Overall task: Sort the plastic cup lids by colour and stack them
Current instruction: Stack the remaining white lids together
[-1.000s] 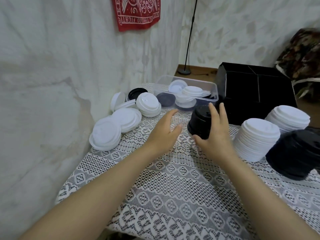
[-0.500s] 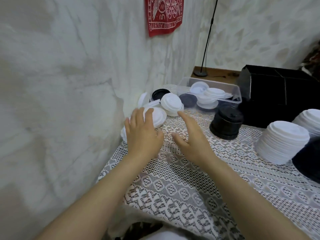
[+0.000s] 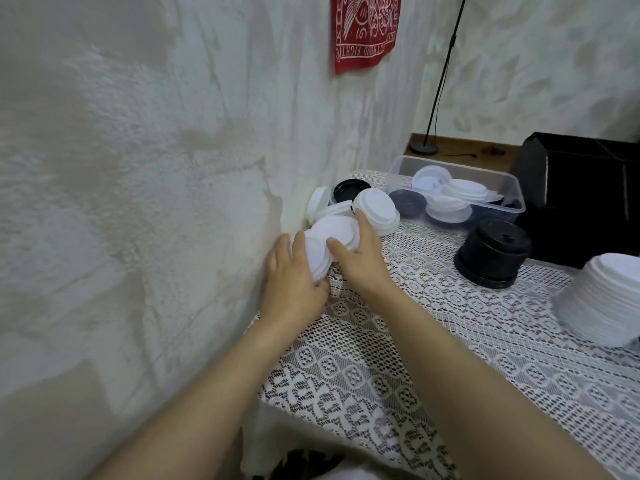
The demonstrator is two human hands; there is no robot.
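Both my hands are well to the left of the black lid stack (image 3: 493,252), up against the plastered wall (image 3: 138,168). My left hand (image 3: 294,271) grips the near white stack (image 3: 317,258), a short pile of white lids tipped on edge, with my fingers curled over its wall side and my thumb under its lower rim. My right hand (image 3: 360,258) holds the middle white stack (image 3: 337,228), which lies touching the near one on the side towards the black lid stack; my thumb sits on its front edge and my forefinger reaches round its far edge. Just beyond my right fingertips stands a third white stack (image 3: 377,209), upright on the lace tablecloth (image 3: 450,341). Further left of the black lid stack, a single white lid (image 3: 317,202) leans against the wall, and an upturned black lid (image 3: 349,188) lies behind it. Just behind the black lid stack is the clear tub (image 3: 512,192), with loose white lids and at least one dark lid inside. To the right of the black lid stack, nearer me, stands a tall white stack (image 3: 602,299), partly cut off by the frame edge. A black box (image 3: 581,188) sits right behind the black lid stack. A red cloth (image 3: 365,29) hangs high on the wall.
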